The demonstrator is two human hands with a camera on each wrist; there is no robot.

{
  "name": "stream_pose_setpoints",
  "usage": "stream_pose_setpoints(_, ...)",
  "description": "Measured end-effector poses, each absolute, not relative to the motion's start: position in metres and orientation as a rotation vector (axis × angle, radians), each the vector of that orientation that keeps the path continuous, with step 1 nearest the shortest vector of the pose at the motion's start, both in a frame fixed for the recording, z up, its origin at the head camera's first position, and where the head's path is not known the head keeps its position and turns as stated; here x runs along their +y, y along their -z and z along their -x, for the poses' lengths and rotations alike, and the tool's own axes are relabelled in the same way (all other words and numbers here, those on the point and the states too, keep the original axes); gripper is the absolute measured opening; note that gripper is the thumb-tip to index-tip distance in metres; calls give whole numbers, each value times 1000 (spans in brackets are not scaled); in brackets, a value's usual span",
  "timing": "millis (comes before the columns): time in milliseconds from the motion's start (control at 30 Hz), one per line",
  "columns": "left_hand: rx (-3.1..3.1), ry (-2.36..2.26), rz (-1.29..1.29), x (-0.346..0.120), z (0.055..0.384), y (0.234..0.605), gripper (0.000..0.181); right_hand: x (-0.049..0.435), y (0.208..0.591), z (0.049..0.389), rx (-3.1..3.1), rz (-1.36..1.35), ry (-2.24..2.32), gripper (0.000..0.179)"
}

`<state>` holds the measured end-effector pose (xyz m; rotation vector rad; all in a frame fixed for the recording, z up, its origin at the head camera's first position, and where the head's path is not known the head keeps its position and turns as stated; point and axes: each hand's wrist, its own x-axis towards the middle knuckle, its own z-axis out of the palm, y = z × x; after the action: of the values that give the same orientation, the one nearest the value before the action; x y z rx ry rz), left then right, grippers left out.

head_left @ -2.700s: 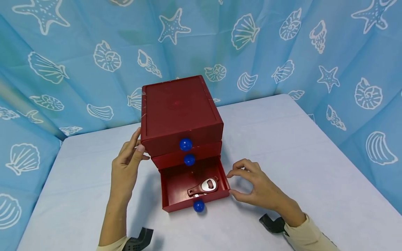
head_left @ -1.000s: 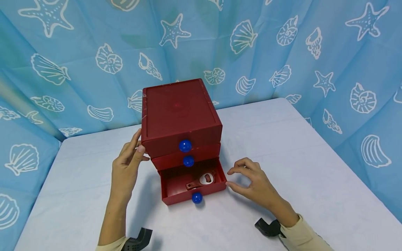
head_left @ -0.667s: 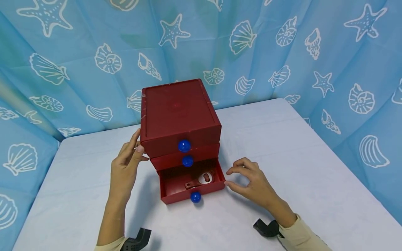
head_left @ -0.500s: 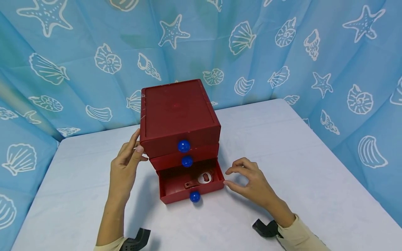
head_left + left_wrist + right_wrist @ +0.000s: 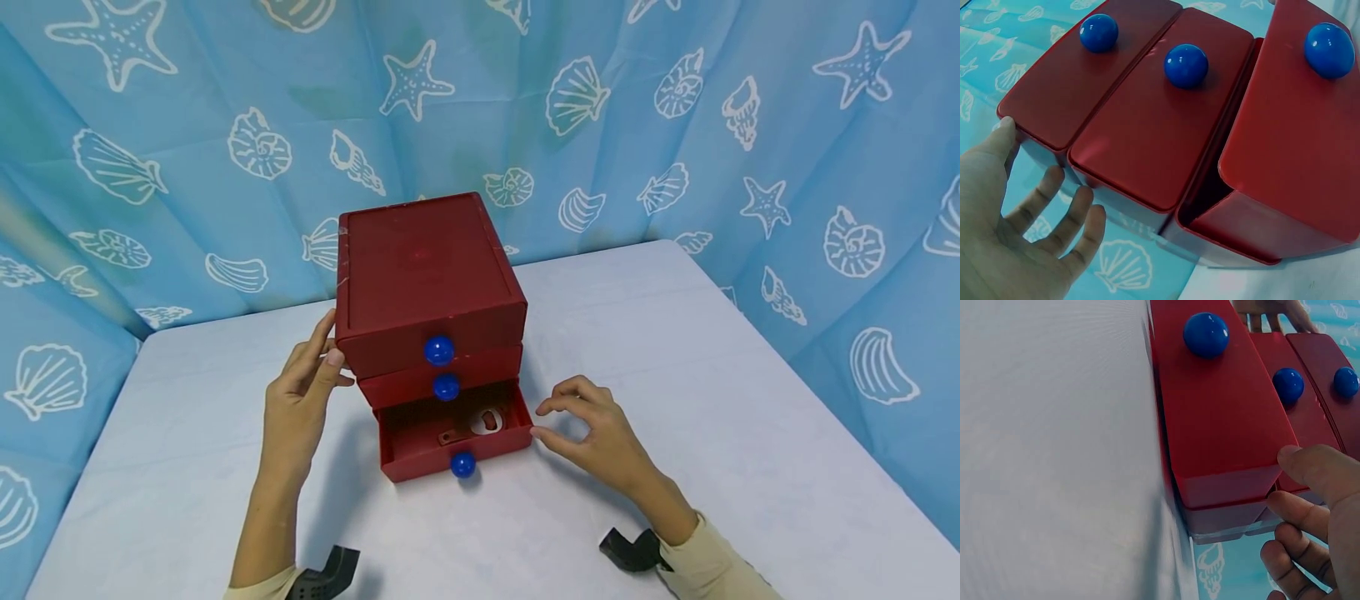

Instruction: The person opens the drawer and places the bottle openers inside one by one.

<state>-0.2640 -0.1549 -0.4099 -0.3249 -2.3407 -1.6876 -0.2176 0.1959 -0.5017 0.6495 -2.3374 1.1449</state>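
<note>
A dark red cabinet [image 5: 427, 267] with three drawers stands on the table, each drawer front bearing a round blue knob. The bottom drawer [image 5: 420, 464] is pulled partly out. Inside it lies a bottle opener [image 5: 486, 422] with a red-brown handle and a silvery head, partly hidden by the drawer front. My left hand [image 5: 300, 400] rests at the cabinet's left side, thumb at the front edge of the top drawer and fingers extended. My right hand [image 5: 600, 433] is at the bottom drawer's right front corner, thumb tip [image 5: 1290, 453] touching the corner, its other fingers loosely bent beside the drawer's side.
A white cloth covers the table [image 5: 637, 333]. Behind and at both sides hangs a blue curtain [image 5: 465, 100] with white shell and starfish prints. Black wrist mounts [image 5: 327, 573] sit at both forearms.
The bottom drawer has slid inward toward the cabinet, and the right hand has moved along with its corner. More of the bottle opener is hidden. The left hand stays in place.
</note>
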Motion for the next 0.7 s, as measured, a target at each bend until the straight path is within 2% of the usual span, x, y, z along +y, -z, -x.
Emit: stream_pose_setpoints(700, -2299, 1725, 335, -156, 266, 412, 45, 193, 504, 225, -2339, -624, -1142, 23)
